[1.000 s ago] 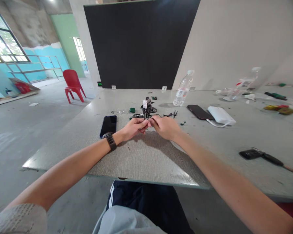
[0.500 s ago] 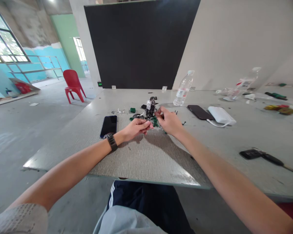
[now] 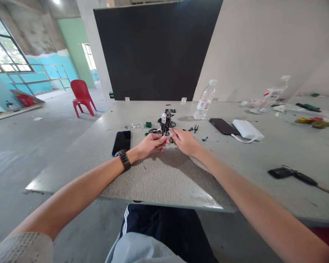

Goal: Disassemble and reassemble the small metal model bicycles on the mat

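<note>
My left hand point(image 3: 152, 143), with a dark watch on its wrist, pinches the lower end of a small black model bike point(image 3: 164, 123) with a white slotted part. The model is held upright above the table. My right hand point(image 3: 185, 141) is closed at the model's lower right side, thumb and fingers together; whatever they hold is hidden. A small spoked wheel point(image 3: 154, 131) lies just behind my left hand. Beside it are a green block point(image 3: 148, 125) and a silver handlebar-like piece point(image 3: 135, 125). Small black pieces point(image 3: 196, 128) and a green piece point(image 3: 205, 139) lie right of my right hand.
A dark phone point(image 3: 121, 143) lies left of my left hand. To the right are a water bottle point(image 3: 205, 100), another phone point(image 3: 223, 126), a white power bank point(image 3: 248, 130) and keys point(image 3: 281, 172). A black panel point(image 3: 159, 51) stands at the table's back.
My right hand has moved down and slightly left, to the model's lower part. The model has shifted slightly left in my left hand, and more small pieces on the right show.
</note>
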{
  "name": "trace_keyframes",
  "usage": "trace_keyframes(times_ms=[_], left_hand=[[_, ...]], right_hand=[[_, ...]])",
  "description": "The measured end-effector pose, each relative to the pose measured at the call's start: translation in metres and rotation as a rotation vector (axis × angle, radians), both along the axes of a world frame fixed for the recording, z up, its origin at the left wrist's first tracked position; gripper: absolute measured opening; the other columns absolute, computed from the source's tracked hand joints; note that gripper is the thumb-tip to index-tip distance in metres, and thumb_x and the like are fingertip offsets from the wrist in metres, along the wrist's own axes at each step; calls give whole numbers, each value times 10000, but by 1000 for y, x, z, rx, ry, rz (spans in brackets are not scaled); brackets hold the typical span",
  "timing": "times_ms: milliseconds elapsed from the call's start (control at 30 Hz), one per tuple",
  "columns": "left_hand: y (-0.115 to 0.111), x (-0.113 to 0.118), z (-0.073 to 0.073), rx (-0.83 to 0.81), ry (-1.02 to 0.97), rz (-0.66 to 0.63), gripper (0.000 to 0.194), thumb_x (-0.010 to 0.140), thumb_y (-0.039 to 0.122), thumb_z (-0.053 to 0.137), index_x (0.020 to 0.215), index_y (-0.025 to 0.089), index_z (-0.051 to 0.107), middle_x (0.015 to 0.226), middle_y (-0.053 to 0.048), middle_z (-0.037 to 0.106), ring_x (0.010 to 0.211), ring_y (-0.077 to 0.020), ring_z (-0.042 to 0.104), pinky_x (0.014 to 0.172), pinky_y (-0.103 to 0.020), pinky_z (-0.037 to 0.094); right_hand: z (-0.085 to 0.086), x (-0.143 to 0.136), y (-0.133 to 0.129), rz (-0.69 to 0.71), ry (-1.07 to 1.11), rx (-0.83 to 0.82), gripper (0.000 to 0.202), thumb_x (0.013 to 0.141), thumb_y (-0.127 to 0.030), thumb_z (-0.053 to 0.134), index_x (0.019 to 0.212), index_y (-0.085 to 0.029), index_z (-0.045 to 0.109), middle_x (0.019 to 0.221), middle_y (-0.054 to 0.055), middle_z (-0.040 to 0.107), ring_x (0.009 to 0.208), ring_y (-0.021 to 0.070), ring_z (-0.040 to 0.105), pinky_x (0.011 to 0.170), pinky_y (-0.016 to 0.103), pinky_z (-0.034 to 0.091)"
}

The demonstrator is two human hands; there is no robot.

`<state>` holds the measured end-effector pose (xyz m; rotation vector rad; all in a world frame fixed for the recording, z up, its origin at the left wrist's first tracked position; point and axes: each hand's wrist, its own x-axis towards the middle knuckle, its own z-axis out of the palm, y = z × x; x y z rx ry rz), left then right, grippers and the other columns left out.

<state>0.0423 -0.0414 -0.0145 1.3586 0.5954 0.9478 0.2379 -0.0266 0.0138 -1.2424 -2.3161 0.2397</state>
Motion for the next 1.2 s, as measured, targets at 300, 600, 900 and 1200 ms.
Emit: trace_keyframes(times_ms=[300,600,900,1200], left_hand=[[-1,-2,6,-25,-25,-26,396,883,510,745,814,126,674,632,49,424,568,-87,378,627,-248,452],[-4,-3,10,-66,-16,-80,367,900,463,746,833,104,714,653,34,472,572,-79,397,656,-268,472],[-7,-4,11,-66,16,-104,412,881,503,756,876,92,726,667,43,473,585,-78,420,695,-297,496],[-8,-5,12,-47,35,-115,419,885,515,745,891,96,739,676,34,468,586,-82,391,652,-291,497]], right_hand=[[1,8,8,-55,2,-145,348,1035,-476,363,955,-208,570,749,57,655,680,222,602,632,320,376],[2,4,5,-259,60,59,313,1045,-437,390,1072,-200,593,858,113,731,756,270,645,641,344,363],[-2,3,8,-206,252,151,345,1007,-536,433,877,-237,546,722,62,657,644,219,588,665,347,399],[2,-1,4,-153,398,105,355,972,-574,496,843,-244,518,647,28,610,590,196,553,619,337,406]])
